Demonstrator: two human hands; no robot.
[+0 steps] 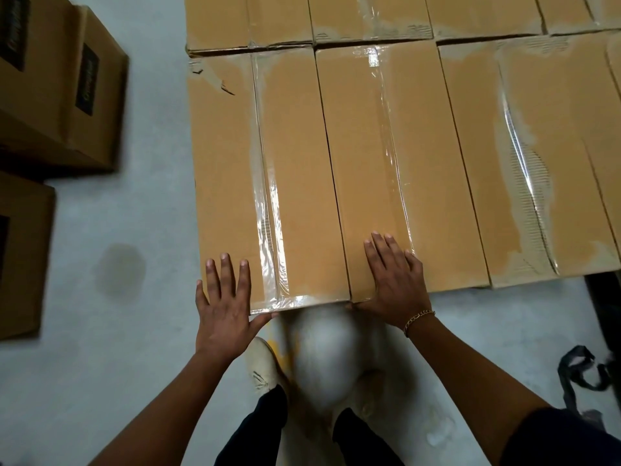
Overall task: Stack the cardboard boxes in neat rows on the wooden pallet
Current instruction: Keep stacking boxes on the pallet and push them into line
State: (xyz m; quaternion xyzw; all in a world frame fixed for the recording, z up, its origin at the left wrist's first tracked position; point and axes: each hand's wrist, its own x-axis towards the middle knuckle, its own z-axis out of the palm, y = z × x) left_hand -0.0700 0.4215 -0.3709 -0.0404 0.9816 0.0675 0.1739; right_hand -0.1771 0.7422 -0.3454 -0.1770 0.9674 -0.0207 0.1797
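Long taped cardboard boxes lie side by side in rows in front of me. My left hand [225, 302] lies flat with straight fingers on the near left corner of the leftmost box [235, 169]. My right hand [396, 274] lies flat on the near end of the middle box [379, 156], thumb along its front edge. A third box [524, 156] lies to the right, and a further row of boxes [369, 15] sits behind. The pallet under the boxes is hidden.
More cardboard boxes [57, 82] with dark labels stand on the grey floor [134, 230] at the left. A black strap [581, 371] lies on the floor at the lower right. My feet in pale shoes [265, 364] stand close to the stack's front edge.
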